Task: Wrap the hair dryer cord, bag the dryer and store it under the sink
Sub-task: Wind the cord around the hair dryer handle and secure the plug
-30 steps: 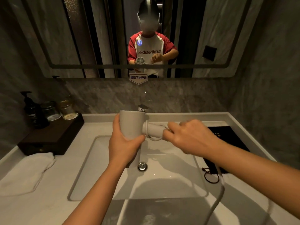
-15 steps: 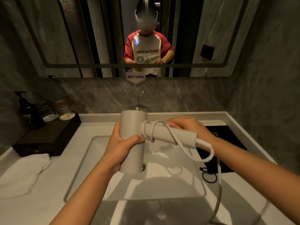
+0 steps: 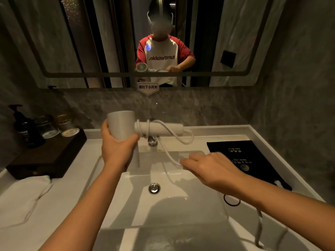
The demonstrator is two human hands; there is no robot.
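Winding the cord (image 3: pixel 164 131) round the dryer (image 3: pixel 125 127) over the sink (image 3: pixel 181 205).

Largest to smallest: the white worktop (image 3: pixel 76 171) carries the sink, a dark tray (image 3: pixel 49 156) at the left and a black bag (image 3: pixel 241 156) at the right, with a towel (image 3: pixel 20 198) at the near left. The left hand (image 3: pixel 117 149) holds the dryer barrel upright above the basin, fingers curled round it, handle pointing right in front of the tap (image 3: pixel 152 140). The right hand (image 3: pixel 208 165) is low and palm down beside the bag, fingers pinching the cord, which runs up to loops on the handle. Half a second ago this hand was up behind the handle; it has dropped and drawn the cord out. A black hair tie (image 3: pixel 232 201) lies by the right wrist.
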